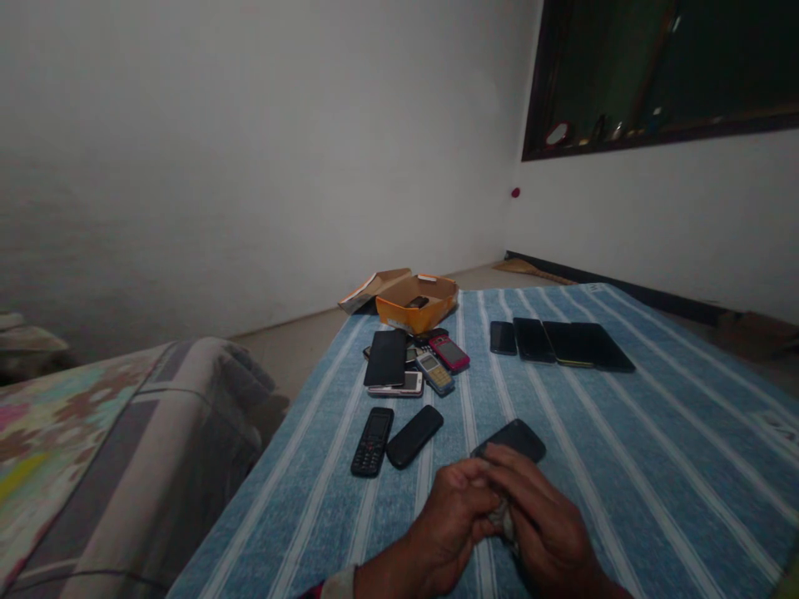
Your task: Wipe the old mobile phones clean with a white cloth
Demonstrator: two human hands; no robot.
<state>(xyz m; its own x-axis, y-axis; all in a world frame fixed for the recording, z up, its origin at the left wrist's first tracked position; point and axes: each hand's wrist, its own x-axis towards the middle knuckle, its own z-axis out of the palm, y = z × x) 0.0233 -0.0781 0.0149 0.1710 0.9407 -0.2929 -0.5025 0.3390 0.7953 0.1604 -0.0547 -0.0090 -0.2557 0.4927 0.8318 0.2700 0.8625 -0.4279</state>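
Note:
My left hand point(446, 520) and my right hand point(546, 520) meet at the front of the blue striped cloth point(287, 524). Both are closed, fingers pressed together. Between them shows a bit of crumpled pale cloth point(501, 517), held under my right hand; whatever else the fingers enclose is hidden. Just beyond the fingertips lies a dark smartphone point(517, 439), its near end covered by my hands. To the left are a black keypad phone point(373, 443), keys up, and a plain black phone point(415, 437) lying slantwise beside it.
Farther back is a pile of phones, with a black one point(385, 358), a blue-grey one point(435, 373) and a pink one point(449, 353). Several dark devices point(565, 344) lie in a row at right. An open orange box point(421, 316) holds a phone point(417, 302).

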